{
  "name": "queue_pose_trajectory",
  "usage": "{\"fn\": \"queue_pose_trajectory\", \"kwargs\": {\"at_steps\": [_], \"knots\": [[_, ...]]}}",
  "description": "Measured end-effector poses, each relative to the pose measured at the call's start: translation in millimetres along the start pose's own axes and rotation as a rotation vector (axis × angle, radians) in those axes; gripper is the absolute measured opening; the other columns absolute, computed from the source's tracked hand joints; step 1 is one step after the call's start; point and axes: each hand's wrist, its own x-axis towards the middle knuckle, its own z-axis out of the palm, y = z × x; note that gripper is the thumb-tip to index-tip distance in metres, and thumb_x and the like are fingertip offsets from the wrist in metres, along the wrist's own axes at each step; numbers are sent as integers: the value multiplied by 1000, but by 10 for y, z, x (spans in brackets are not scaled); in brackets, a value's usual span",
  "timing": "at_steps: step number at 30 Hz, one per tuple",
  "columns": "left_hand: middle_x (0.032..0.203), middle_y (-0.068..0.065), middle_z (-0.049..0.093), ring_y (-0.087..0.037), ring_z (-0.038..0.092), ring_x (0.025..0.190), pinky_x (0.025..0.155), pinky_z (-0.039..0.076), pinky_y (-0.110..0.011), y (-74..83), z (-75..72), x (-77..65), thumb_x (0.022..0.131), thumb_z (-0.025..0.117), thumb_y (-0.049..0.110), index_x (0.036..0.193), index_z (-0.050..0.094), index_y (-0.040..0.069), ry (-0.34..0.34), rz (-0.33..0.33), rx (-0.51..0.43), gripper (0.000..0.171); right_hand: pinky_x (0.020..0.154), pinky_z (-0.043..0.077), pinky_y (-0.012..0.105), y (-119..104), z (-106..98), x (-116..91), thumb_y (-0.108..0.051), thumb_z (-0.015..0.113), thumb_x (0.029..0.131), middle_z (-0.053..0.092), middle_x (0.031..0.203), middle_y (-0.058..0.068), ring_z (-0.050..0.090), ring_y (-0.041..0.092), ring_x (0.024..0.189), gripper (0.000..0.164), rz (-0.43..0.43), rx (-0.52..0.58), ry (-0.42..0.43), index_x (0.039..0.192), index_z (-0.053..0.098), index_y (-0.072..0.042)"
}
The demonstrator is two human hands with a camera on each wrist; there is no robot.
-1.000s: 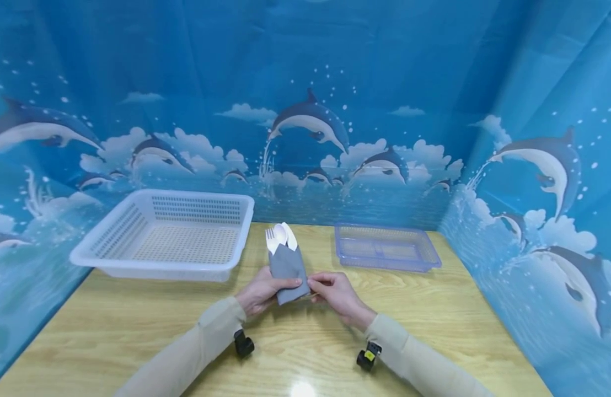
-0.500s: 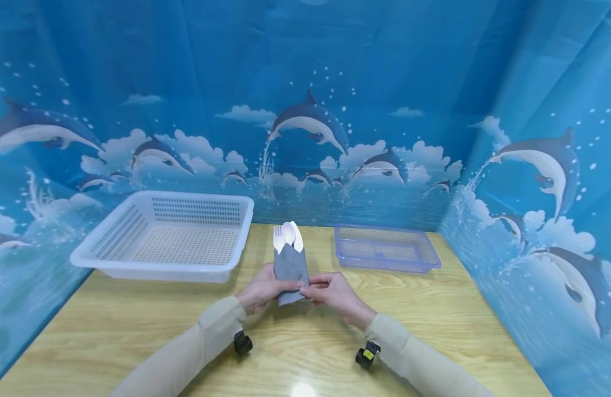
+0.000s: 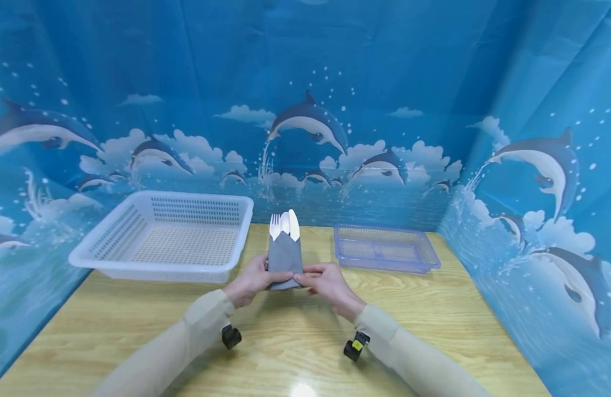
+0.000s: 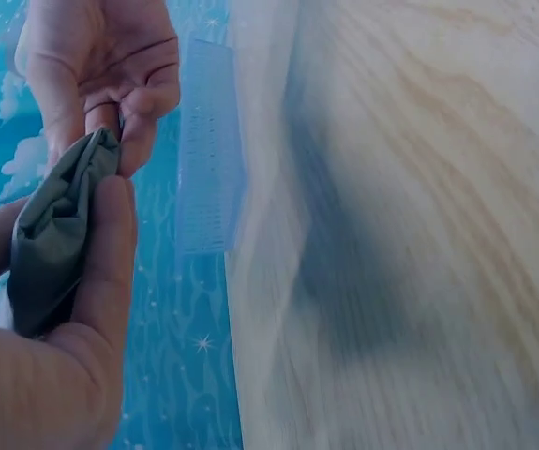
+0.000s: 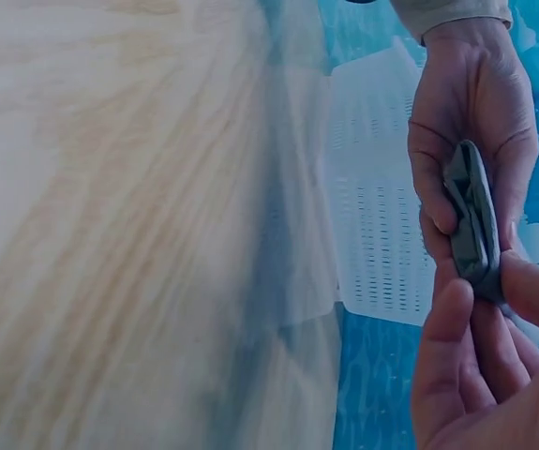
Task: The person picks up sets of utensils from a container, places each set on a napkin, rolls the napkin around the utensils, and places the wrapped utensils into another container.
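Observation:
A grey folded napkin is held up over the table by both hands. Out of its top stick a white fork, a spoon and a knife; their lower parts are hidden inside. My left hand grips the napkin's lower left side, thumb across the front. With thumb and fingers, my right hand pinches the lower right corner. Both wrist views look at the napkin's bottom end, where the gathered folds of cloth show between the two hands.
A large white slotted basket stands at the back left of the wooden table. At the back right lies a shallow clear purple tray with divided compartments. A blue dolphin-print curtain closes off the back and sides.
The napkin with its cutlery has risen, after first turning from a leftward lean to nearly upright. The right hand has moved from its edge to a pinch on the lower corner.

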Motion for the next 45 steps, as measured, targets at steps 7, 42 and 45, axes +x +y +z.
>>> {"fn": "queue_pose_trajectory", "kwargs": {"at_steps": [7,42,45], "knots": [[134,-26,54,-18,69,97,86,57,-37,109,-193,-6,93,63,4,142,38,-5,-86,-70,-95,56,74,59,38,-126,63,42,-17,72,89,75,90,8,67,10,74,30,-1,-2,-43,112,70,2],[157,-26,24,-34,50,131,101,49,-41,592,-1301,-23,93,67,13,154,19,0,17,-216,45,79,92,55,38,-446,575,272,-4,61,95,68,119,20,68,29,108,31,-41,231,-253,125,63,3],[161,-24,12,-41,25,145,111,39,-48,627,-1493,13,92,67,12,156,13,2,59,-248,135,84,88,57,36,-401,567,265,-2,61,94,67,119,23,68,30,108,27,-39,199,-265,120,65,5]]}}
